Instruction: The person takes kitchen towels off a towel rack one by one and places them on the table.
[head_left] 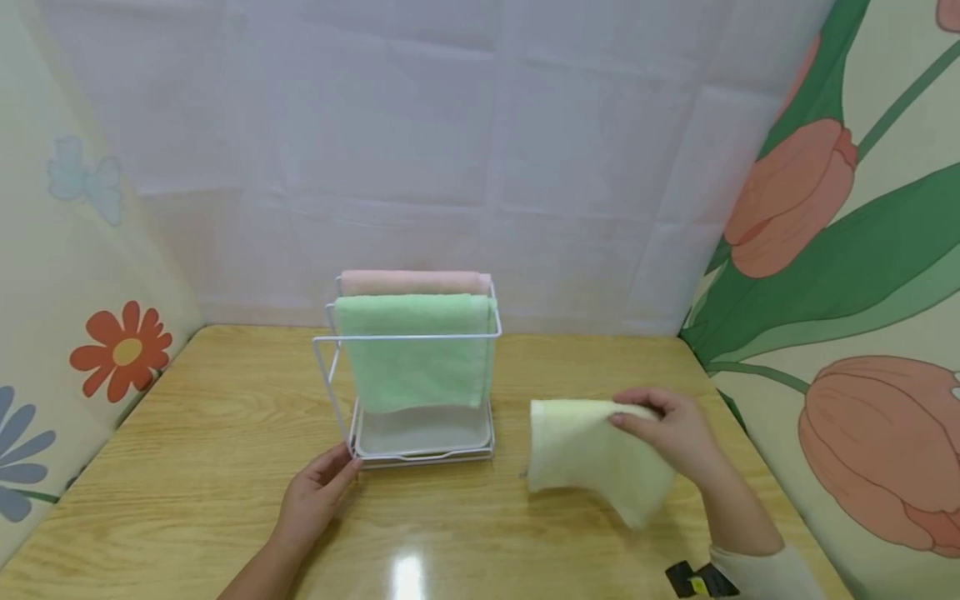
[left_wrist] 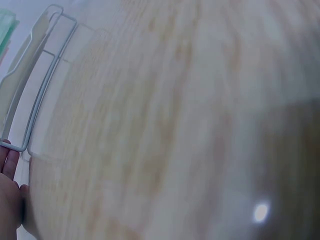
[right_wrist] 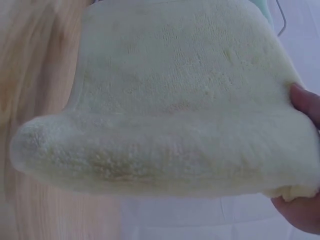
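A white wire towel rack (head_left: 405, 337) stands on the table with a pink towel (head_left: 412, 282) over its back bar and a green towel (head_left: 416, 358) hanging in front of that. Its front bar carries no towel. At the rack's lower front left corner, my left hand (head_left: 318, 492) grips the wire between thumb and fingers; the left wrist view catches those fingers (left_wrist: 11, 162) at the frame's corner. To the right of the rack, my right hand (head_left: 671, 433) pinches a pale yellow towel (head_left: 592, 450) by its upper edge. The towel hangs down, folded over, and fills much of the right wrist view.
A white tray (head_left: 423, 429) sits in the rack's base. The wood-grain table (head_left: 187, 467) runs back to a white cloth backdrop (head_left: 375, 150). Flower-patterned panels (head_left: 862, 333) border the table at both sides. A dark band (head_left: 701, 579) lies by the right sleeve.
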